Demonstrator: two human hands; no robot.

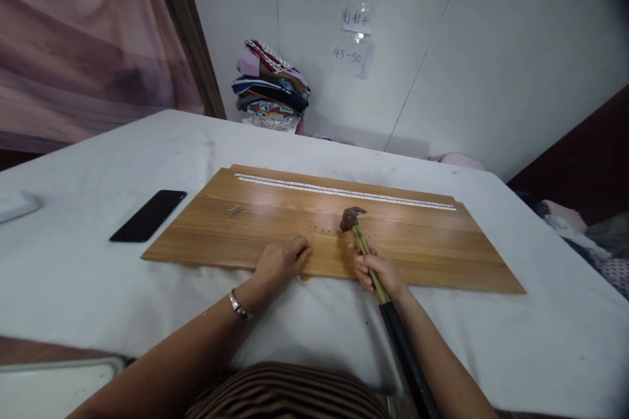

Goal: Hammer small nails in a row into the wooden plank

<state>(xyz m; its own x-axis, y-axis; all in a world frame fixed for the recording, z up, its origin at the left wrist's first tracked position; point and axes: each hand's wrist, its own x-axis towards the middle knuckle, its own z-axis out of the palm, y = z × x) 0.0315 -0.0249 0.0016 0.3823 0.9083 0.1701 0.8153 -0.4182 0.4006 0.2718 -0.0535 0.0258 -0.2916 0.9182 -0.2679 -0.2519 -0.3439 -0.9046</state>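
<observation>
A wide wooden board (432,236) lies flat on the white-covered table. My right hand (376,270) is wrapped round the wooden part of a claw hammer's handle, fairly close to the head. The hammer (360,236) has a rusty head over the board's middle and a black lower grip that runs down past my forearm. Curled fingers of my left hand (285,255) rest on the board's near edge, left of the hammer; whether they hold anything is hidden. Between hand and hammer is a short row of small nail heads (323,229). Several loose nails (235,211) lie farther left on the board.
Two white marked strips (344,192) run along the board's far side. A black phone (148,216) lies left of the board on the white tablecloth (73,275). Folded cloths (272,88) are stacked by the wall, below handwritten paper notes (351,55).
</observation>
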